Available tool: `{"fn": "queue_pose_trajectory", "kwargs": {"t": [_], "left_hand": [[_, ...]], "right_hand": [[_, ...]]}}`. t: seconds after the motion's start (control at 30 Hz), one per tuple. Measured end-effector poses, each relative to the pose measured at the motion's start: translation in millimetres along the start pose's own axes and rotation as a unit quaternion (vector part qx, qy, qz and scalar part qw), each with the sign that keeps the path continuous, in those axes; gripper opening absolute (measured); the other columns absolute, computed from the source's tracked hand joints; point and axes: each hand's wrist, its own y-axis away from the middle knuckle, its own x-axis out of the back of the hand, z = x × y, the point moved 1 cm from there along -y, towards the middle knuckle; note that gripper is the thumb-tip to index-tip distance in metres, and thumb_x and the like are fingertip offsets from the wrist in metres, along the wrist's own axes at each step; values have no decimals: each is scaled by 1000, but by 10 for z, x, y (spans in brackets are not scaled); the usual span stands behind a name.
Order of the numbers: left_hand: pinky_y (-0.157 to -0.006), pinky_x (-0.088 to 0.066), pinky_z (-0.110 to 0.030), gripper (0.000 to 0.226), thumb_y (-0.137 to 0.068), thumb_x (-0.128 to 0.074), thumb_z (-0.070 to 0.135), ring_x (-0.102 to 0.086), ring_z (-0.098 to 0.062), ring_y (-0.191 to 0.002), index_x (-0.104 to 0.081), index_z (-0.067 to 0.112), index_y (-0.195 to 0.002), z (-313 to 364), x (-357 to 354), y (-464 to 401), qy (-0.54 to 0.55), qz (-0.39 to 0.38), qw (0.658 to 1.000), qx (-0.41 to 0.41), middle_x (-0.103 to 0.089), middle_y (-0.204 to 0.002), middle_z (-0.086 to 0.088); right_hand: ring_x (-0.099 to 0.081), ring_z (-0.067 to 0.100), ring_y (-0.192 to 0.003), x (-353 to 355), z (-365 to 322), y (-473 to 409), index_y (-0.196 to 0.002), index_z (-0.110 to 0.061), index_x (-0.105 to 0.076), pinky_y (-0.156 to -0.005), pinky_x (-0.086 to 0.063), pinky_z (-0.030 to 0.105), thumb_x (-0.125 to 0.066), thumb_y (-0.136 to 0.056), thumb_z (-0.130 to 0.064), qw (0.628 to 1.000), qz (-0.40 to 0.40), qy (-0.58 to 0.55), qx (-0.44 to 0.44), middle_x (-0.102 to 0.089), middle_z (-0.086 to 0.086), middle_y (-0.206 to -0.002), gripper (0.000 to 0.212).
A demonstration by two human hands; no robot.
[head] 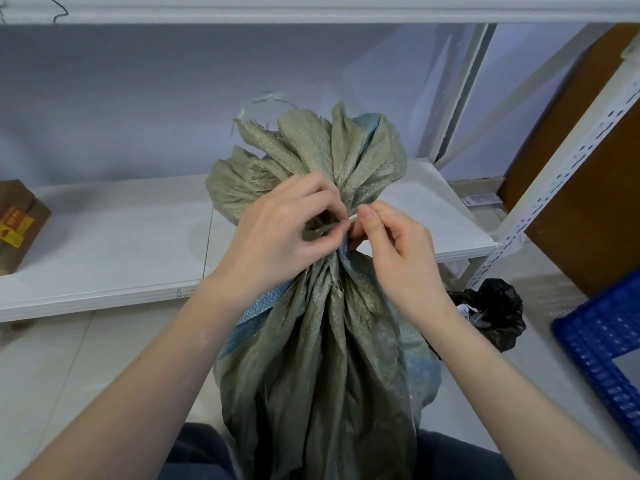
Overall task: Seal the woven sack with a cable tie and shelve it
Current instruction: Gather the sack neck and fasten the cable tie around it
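Left hand (pixel 277 230) clenches the sack (pixel 322 341) at its gathered neck; right hand (pixel 398 244) pinches the cable tie (pixel 349 220) between both grips.

A grey-green woven sack (pixel 322 358) stands upright on the floor between the person's knees, its neck gathered tight and its mouth fanning out above. The left hand (pixel 277 233) wraps the neck while the right hand (pixel 398 251) pinches the pale end of a cable tie (pixel 351 219) between thumb and forefinger. Behind stands a white shelf (pixel 104 258) bearing a brown box (pixel 17 226); a blue crate (pixel 602 344) and black bag (pixel 495 310) lie right.
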Motion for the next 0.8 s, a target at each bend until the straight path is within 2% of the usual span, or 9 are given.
{"fn": "queue_pose_trajectory", "kwargs": {"t": [0.17,0.27,0.33,0.4,0.47,0.53,0.73,0.8], "left_hand": [[-66,-49,-41,6,-83,-63,19,-59,-19,-82,-64,14,-81,7,3,-4,-38,16,999,-18,-62,-89,4],[-66,-47,-43,5,-82,-64,18,-58,-20,-80,-63,14,-80,-2,-5,4,-50,12,998,-28,-62,-89,3],[-66,-47,-43,5,-81,-64,18,-57,-20,-80,-63,14,-80,-10,-13,11,-56,10,998,-29,-62,-89,3],[-66,-46,-43,5,-80,-64,17,-57,-21,-80,-62,13,-80,-28,-17,17,-56,10,998,-30,-62,-89,1],[-67,-46,-42,5,-79,-65,15,-57,-21,-79,-62,11,-79,-52,-14,17,-54,11,998,-31,-61,-88,0],[-68,-46,-41,5,-79,-65,12,-56,-22,-80,-61,10,-79,-66,-14,17,-49,10,998,-31,-60,-88,-2],[-73,-46,-33,6,-79,-65,6,-54,-20,-83,-60,5,-78,-93,2,5,-34,20,999,-36,-59,-86,-7],[-72,-46,-33,5,-79,-65,7,-54,-21,-84,-60,5,-79,-94,4,-1,-39,22,998,-33,-59,-87,-6]], "right_hand": [[-59,16,-68,8,3,8,-67,-4,-57,-67,-43,27,-41,-97,-24,999,31,-5,-12,-64,3,-69,39],[-56,15,-64,24,1,6,-65,-7,-55,-63,-41,26,-41,-97,-25,999,51,5,-6,-65,8,-70,39],[-60,24,-71,38,4,-5,-65,-5,-55,-70,-47,39,-41,-96,-26,998,61,0,-7,-64,9,-69,40],[-63,23,-74,58,2,-11,-64,-2,-56,-75,-48,48,-41,-96,-25,998,67,-14,-12,-63,2,-68,41],[-63,17,-74,84,1,-12,-64,-1,-57,-77,-48,49,-41,-95,-25,997,73,-17,-17,-65,-2,-68,42],[-63,16,-75,118,-1,-8,-61,-8,-56,-76,-49,48,-41,-95,-25,997,78,-13,-27,-65,-5,-68,41],[-62,22,-74,187,19,-53,-57,-14,-54,-74,-48,52,-42,-96,-23,994,99,-15,-50,-63,-9,-65,41],[-62,20,-73,203,23,-71,-55,-20,-53,-75,-49,50,-42,-96,-23,993,102,-13,-52,-63,-9,-65,42]]}}
